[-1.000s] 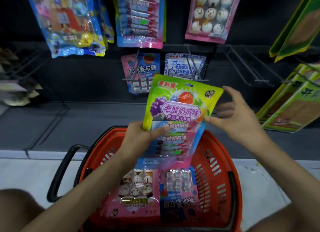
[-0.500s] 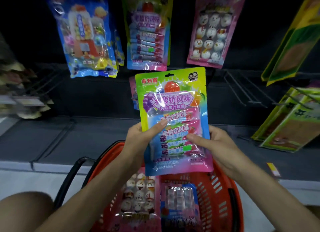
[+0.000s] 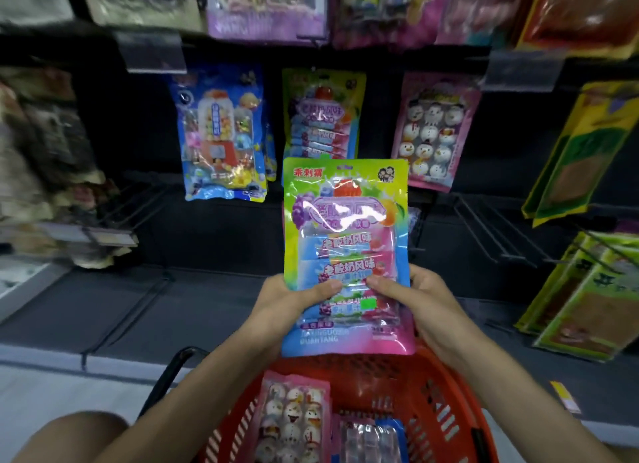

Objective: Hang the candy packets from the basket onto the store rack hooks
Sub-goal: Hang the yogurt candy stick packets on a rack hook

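Nearest us, the orange basket (image 3: 432, 386) sits below our arms with a snowman packet (image 3: 294, 424) and a blue packet (image 3: 370, 442) lying in it, waiting their turn. Just above its far rim we hold the fruit candy packet (image 3: 345, 227) upright, face toward us. Our left hand (image 3: 287, 303) pinches its lower left edge with the thumb across the front, and our right hand (image 3: 422, 300) does the same at the lower right, fingers curled behind. The hang hole (image 3: 345, 167) at the top centre is free, and we judge it must lead. To hang it well we should raise the packet, keep it square, and steer the hole onto the hook that carries the matching packet (image 3: 323, 113) straight behind. Gripping so low may let the top flop, so moving one hand higher would likely help. We cannot make out that hook's tip, which makes aiming harder. Left of it hangs a gumball packet (image 3: 221, 134), right of it a hanging snowman packet (image 3: 434, 130). Bare wire hooks (image 3: 484, 227) jut out lower right, near the green packets (image 3: 587, 289).
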The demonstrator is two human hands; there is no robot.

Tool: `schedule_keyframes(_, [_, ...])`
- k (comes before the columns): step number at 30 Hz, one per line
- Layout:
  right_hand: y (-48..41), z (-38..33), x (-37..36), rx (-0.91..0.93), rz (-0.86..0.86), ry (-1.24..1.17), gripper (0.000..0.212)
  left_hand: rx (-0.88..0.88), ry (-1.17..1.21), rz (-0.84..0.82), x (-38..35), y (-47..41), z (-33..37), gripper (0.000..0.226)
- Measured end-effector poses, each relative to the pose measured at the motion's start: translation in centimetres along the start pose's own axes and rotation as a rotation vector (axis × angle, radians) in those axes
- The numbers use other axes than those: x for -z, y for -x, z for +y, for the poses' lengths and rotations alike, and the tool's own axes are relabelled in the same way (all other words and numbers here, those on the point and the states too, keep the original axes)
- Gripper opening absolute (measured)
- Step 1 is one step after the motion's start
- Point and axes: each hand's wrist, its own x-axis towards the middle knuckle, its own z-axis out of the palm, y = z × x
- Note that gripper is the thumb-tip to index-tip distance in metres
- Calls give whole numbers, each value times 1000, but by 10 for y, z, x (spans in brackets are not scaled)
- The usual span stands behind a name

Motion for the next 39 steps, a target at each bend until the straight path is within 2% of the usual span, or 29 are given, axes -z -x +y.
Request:
schedule_keyframes(3, [-15, -14, -10, 44, 44, 37, 31, -14, -20, -6, 5, -6, 15, 29])
schedule_keyframes(7, [-39, -33, -15, 78, 61, 73, 52, -158, -103, 31, 8, -24, 42, 36])
schedule_keyframes(10, [-53, -45, -14, 67, 33, 40, 33, -325, -257, 100, 15, -40, 59, 47])
schedule_keyframes(13, [-64, -55, -16, 126, 95, 111, 20, -455, -444, 179, 24, -54, 77, 41])
schedule_keyframes(17, [-74, -60, -15, 211, 161, 145, 12, -618, -728, 335, 29, -72, 107, 38])
schedule_keyframes(19, [-77, -60, -15, 252, 169, 110, 12, -697, -787, 367, 26, -79, 123, 38])
schedule_keyframes(21, [-81, -60, -17, 303, 173, 82, 12, -749, -747, 393, 22, -85, 138, 39])
schedule_keyframes(24, [-88, -62, -22, 382, 182, 67, 10, -801, -566, 427, 14, -92, 155, 41])
schedule_keyframes(30, [-101, -64, -28, 465, 161, 72, 10, -618, -104, 378, 1, -110, 181, 67])
schedule_keyframes(35, [-108, -65, -34, 498, 145, 50, 12, -574, 128, 278, -5, -115, 189, 24])
schedule_keyframes(39, [-110, -67, -36, 494, 116, 44, 13, -511, 190, 255, -5, -115, 194, 23])
